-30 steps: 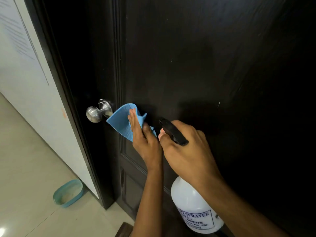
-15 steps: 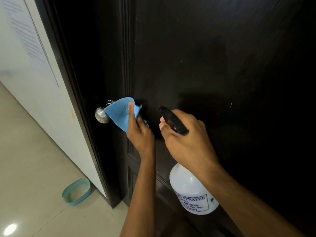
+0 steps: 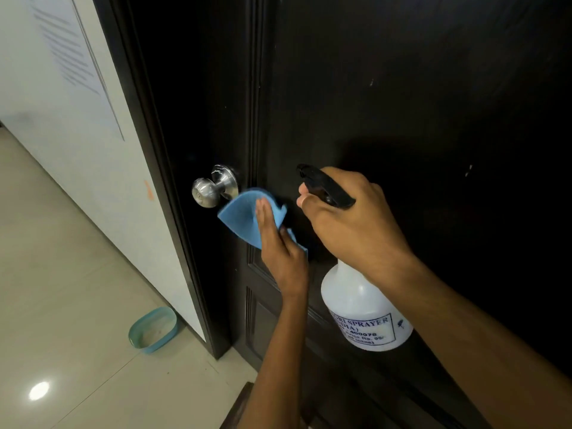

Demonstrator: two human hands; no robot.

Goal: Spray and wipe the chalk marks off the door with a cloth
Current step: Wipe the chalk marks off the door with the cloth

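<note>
- Here, the left hand (image 3: 280, 252) presses a blue cloth (image 3: 244, 216) flat against the dark door (image 3: 402, 103), fingers straight, just beside the knob (image 3: 205, 191).
- The right hand (image 3: 353, 224) grips the sprayer (image 3: 365, 311) by its black head, nozzle toward the door.
- Faint chalk specks (image 3: 470, 170) show at right.

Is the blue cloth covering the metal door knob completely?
No, the blue cloth lies pressed on the door beside the metal knob, which shows almost fully.
</note>
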